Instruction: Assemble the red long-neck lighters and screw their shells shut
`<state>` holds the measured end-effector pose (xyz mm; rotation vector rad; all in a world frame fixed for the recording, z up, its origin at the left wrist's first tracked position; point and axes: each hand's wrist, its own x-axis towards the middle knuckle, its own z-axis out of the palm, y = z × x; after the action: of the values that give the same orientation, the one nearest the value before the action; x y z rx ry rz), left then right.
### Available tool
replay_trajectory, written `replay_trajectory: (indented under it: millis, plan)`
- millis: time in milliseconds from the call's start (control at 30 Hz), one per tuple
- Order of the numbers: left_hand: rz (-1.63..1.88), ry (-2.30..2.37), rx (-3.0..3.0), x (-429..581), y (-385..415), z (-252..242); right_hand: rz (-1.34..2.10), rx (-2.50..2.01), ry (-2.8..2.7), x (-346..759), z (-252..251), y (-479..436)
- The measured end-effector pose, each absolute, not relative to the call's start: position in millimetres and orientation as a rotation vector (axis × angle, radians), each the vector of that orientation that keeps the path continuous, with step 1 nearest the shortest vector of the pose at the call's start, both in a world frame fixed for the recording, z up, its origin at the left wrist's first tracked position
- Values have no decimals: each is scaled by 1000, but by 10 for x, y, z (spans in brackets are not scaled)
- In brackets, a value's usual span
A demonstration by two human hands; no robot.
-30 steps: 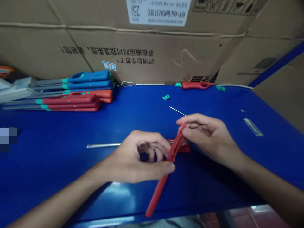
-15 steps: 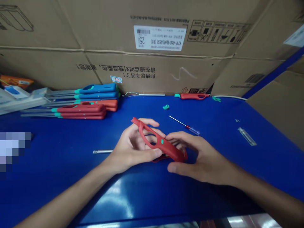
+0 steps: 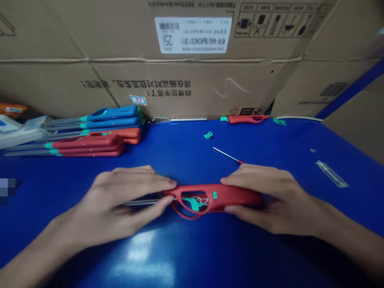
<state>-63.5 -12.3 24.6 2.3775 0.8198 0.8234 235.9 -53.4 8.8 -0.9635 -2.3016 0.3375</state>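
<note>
Both my hands hold a red plastic utility lighter body (image 3: 237,196) level, just above the blue table. My left hand (image 3: 120,200) grips its nozzle end, with the thumb and fingertips at the front of the trigger loop. A thin metal tube (image 3: 144,202) runs left from the red body, beneath my left fingers. My right hand (image 3: 270,200) wraps the wider rear part. A teal trigger piece (image 3: 193,204) shows inside the open loop. The right end of the lighter is hidden by my right hand.
Stacked red, orange and blue lighters (image 3: 84,142) lie at the left on the blue table (image 3: 192,248). Farther back are a single red lighter (image 3: 247,119), a teal piece (image 3: 208,135), a thin screwdriver (image 3: 228,155) and a transparent sleeve (image 3: 331,174). Cardboard boxes (image 3: 192,88) stand behind.
The lighter has swung from tilted to level, and my hands have spread to its two ends. The metal tube has left the table and now lines up with the red body.
</note>
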Motion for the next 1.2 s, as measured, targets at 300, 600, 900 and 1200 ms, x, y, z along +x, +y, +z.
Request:
replay_trajectory:
  millis: [300,600,900,1200]
  plan:
    - [774,610,2771,-766,-55,21,190,-866,-2442,2395,-37,-548]
    - [765,467,2747,-744,16,-74,370,-885,-2475,2383,-90,-524]
    - [729,468,2732,-766,17,-74,395,-927,-2508,2397,-72,-515]
    - [787,557,2792,-752,82,-132,241,-1007,-2393,2358,-206,-451]
